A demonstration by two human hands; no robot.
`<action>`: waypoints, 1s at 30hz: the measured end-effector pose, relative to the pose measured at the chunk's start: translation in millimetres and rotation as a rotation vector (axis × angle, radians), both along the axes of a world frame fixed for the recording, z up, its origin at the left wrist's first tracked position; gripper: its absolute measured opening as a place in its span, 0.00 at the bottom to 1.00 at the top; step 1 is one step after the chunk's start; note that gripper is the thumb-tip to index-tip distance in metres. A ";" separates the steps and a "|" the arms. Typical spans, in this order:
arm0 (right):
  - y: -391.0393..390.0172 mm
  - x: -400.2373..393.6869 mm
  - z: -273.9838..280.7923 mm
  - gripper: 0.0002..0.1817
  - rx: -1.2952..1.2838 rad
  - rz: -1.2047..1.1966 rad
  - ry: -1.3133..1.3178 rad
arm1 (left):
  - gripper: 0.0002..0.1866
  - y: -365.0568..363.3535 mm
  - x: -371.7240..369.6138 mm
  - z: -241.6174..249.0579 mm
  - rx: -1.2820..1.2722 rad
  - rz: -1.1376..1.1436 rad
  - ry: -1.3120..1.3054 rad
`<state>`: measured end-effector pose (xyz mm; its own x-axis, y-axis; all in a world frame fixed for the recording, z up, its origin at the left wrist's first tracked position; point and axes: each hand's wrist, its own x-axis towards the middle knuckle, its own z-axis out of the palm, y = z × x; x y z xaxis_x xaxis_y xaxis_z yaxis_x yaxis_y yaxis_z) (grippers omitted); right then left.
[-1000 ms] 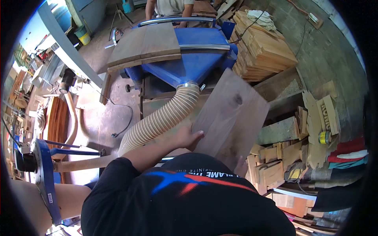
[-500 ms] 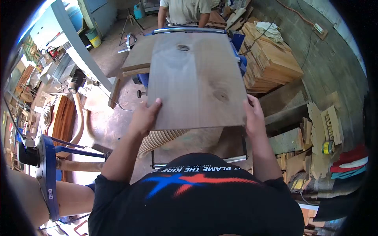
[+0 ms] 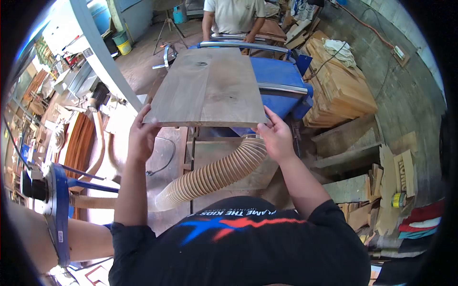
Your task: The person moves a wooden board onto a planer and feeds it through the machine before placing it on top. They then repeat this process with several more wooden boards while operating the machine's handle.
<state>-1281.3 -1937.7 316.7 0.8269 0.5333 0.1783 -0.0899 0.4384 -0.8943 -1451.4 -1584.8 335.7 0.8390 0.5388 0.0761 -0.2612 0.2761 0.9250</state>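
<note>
A wide wooden panel (image 3: 205, 90) with a dark knot near its far end lies ahead of me, its near edge facing me. My left hand (image 3: 144, 136) grips the near left corner, thumb along the edge. At the near right corner my right hand (image 3: 275, 137) is closed on the same panel. Under and to the right of the panel is a blue machine (image 3: 276, 76) with shiny metal rollers (image 3: 284, 88). The panel's far end reaches close to the far roller (image 3: 243, 45).
Across the machine stands a person (image 3: 234, 19) in a light shirt. A ribbed hose (image 3: 214, 174) curves below the panel. Stacked boards (image 3: 338, 86) stand to the right, offcuts (image 3: 353, 183) nearer me. At left are a grey post (image 3: 102, 57) and a blue dust collector (image 3: 58, 209).
The panel has moved forward and to the left with both my hands on it, uncovering the blue machine's top and more of the hose. The board seen at its left is now hidden.
</note>
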 end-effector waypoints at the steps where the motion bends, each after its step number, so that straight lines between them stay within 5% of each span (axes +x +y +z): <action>1: 3.4 11.4 -4.4 0.35 -0.064 -0.037 -0.055 | 0.35 -5.7 5.3 -5.0 0.386 0.161 0.131; 6: 18.7 71.7 -1.3 0.27 -0.678 -0.351 -0.470 | 0.27 6.6 48.6 -24.4 0.960 0.599 0.234; 9: 44.7 95.1 6.1 0.26 -0.818 -0.569 -0.597 | 0.21 22.7 82.3 -20.7 1.052 0.695 0.352; 15: 67.9 107.0 -3.7 0.22 -0.716 -0.648 -0.662 | 0.19 13.5 100.5 -41.2 0.917 0.751 0.127; 18: 39.8 76.0 -11.9 0.20 -0.665 -0.650 -0.691 | 0.13 -35.1 59.8 -68.8 1.117 0.810 0.087; 22: -35.7 58.2 -86.2 0.15 -0.581 -0.720 -0.376 | 0.08 -99.9 -22.3 -144.5 1.050 0.600 0.022; 26: -118.7 10.1 -146.8 0.11 -0.886 -0.729 -0.219 | 0.13 -141.8 -114.0 -212.0 1.210 0.209 -0.008; 30: -187.1 -50.9 -221.7 0.14 -1.157 -0.457 -0.235 | 0.18 -150.5 -142.9 -226.2 1.412 0.118 0.174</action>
<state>-1332.2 -2124.7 95.0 0.9881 0.1501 -0.0325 0.0756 -0.6594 -0.7480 -1594.3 -1735.3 109.5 0.8497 0.1652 0.5007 -0.0737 -0.9031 0.4230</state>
